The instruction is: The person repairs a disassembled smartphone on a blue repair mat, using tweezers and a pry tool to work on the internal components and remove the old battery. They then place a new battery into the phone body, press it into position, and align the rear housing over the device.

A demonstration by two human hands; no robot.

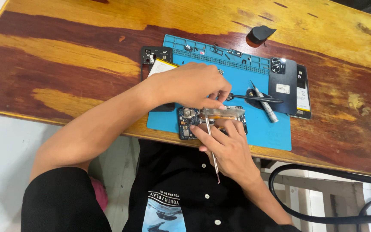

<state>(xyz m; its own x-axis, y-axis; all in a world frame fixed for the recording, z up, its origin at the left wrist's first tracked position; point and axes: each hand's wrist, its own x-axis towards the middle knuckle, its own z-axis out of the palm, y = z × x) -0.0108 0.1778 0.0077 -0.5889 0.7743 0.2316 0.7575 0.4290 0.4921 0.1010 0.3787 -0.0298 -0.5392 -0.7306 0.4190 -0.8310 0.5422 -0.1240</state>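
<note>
Left hand (194, 86) reaches across from the left, fingers pinched together on the top edge of the opened phone (190, 122), which lies at the near edge of the blue repair mat (263, 129), back off, boards exposed. Right hand (228, 148) comes up from below, fingers closed around a thin metal pry tool (212, 152), its working end at the phone under a translucent amber strip (222, 113) that sits across the phone's upper part; exact contact point is hidden by fingers. Risks, as a judgement: the metal tip could slip and scratch the board or tear a ribbon if pushed too hard, and the phone sits so near the table edge that a shove could slide it off toward the lap. Loose small parts in the mat's tray slots (211, 49) could scatter if the mat gets bumped. Black tweezers (254, 98) and a grey screwdriver (265, 105) lie just right of the hands, touching or crossing each other. Dark phone back cover (282, 86) and another opened phone (302, 92) beside it on the right; a frame piece (155, 55) and battery (162, 66) at the left. Black pick-shaped piece (260, 33) further back. Surface is a glossy, streaked wooden table (65, 56); pale floor below, black cable (323, 202) loops at lower right.
</note>
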